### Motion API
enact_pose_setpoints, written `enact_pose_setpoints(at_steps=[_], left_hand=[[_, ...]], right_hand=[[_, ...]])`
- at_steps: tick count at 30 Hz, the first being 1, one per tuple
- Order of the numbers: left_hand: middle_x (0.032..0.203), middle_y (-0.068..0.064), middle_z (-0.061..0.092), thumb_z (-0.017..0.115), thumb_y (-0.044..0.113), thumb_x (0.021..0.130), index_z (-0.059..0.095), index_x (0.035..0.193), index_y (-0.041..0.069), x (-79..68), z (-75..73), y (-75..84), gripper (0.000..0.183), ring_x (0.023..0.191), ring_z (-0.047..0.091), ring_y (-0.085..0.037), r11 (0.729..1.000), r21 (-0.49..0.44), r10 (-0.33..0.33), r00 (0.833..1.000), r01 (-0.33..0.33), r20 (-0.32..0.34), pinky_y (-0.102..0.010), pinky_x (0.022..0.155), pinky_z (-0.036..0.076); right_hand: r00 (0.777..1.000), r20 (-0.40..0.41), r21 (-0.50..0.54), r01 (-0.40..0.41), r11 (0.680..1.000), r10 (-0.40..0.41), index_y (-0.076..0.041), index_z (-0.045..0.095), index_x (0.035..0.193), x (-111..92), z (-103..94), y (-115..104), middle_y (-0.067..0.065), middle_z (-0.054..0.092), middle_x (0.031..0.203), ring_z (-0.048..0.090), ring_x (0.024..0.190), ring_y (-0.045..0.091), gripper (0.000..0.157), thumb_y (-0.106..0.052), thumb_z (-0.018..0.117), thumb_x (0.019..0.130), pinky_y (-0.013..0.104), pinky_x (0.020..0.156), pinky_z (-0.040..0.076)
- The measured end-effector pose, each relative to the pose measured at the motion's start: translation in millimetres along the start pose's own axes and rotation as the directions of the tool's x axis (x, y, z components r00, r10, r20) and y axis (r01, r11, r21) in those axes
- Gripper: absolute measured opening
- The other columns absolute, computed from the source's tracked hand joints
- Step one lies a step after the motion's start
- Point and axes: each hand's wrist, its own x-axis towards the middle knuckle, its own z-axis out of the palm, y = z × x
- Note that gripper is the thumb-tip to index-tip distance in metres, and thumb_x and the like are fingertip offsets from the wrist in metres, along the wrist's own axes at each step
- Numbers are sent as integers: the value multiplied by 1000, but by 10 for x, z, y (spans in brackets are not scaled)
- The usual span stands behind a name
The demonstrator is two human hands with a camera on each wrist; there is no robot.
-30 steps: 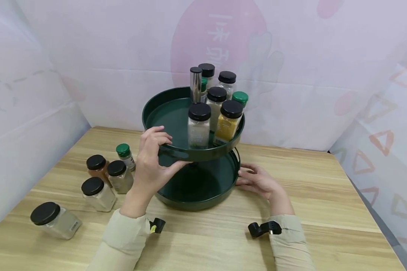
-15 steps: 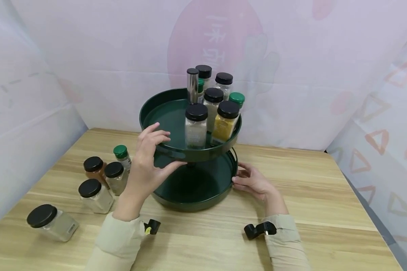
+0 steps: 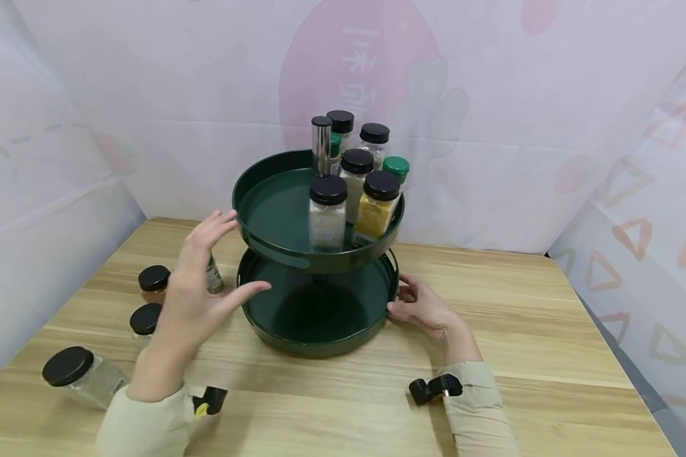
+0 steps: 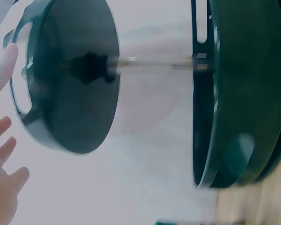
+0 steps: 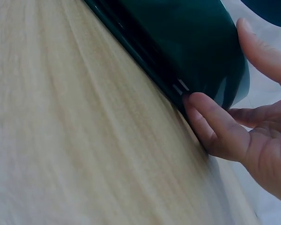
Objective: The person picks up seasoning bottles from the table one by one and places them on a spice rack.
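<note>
Beside tiered green rack (image 3: 331,261), left grip (image 3: 191,301) released, right grip (image 3: 425,311) loose, touching lower tray (image 3: 320,348)

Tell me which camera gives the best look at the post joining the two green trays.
The left wrist view: the post spans the gap between upper tray and lower tray side-on, though slightly blurred. The head view shows only a short dark bit beneath the upper tray; the right wrist view shows none.
</note>
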Motion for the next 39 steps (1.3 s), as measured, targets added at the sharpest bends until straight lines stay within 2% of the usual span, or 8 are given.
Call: enact_pose_setpoints(at_steps=[10,14,23,27,31,35,37,39], left_hand=[[141,-8,57,79,32,85,49,144,6,-171,-591,-71,71,106,52,9,985,69,-166,983,160,83,-5,94,40],[142,7,56,83,-8,71,49,145,11,-306,-913,-123,83,126,50,8,954,96,-294,947,283,128,-2,107,31],[146,25,47,68,-13,85,39,152,13,-873,-1444,-602,78,133,37,15,856,85,-518,843,511,147,-9,117,13],[150,36,26,69,4,92,20,159,27,-1159,-1551,-765,86,132,22,25,758,166,-652,737,630,181,-58,123,-5],[159,16,12,72,21,92,5,160,21,-1371,-1562,-821,95,129,8,29,651,289,-759,602,702,248,-58,122,-4],[153,-30,29,72,33,91,10,157,-1,-1404,-1559,-823,97,155,9,-27,593,421,-805,509,686,303,-63,119,13],[139,-44,37,73,39,90,17,153,-9,-1369,-1555,-825,98,136,24,-62,569,493,-822,475,658,314,-72,103,28],[134,-46,41,74,44,87,27,149,-13,-1341,-1555,-837,97,120,36,-69,545,556,-836,453,628,308,-71,89,39]], right_hand=[[1000,-2,-4,-4,1000,4,-4,7,159,16,-8,7,30,23,152,54,108,18,88,5,63,91,25,91,55],[1000,-5,-5,-2,1000,2,-4,6,158,12,-1,1,30,23,153,55,107,18,87,6,61,91,27,92,56],[1000,-16,3,-2,1000,2,-5,9,158,22,-13,18,29,26,150,55,106,18,86,5,62,91,26,89,56],[1000,-23,5,-7,1000,8,-6,9,159,23,-14,13,28,26,150,56,106,18,87,4,63,92,26,90,57],[999,-29,10,-14,1000,14,-8,11,159,30,-14,3,26,27,150,56,107,18,86,5,63,92,26,89,57],[1000,-27,8,-12,1000,13,-8,12,158,30,-13,-1,26,28,150,56,106,18,85,6,63,91,27,89,57],[1000,-29,5,-12,1000,12,-8,12,158,29,-11,1,26,28,150,56,106,18,85,6,63,91,27,89,57],[999,-35,7,-13,1000,13,-8,13,158,27,-10,6,25,29,149,57,106,18,84,6,63,91,27,89,58]])
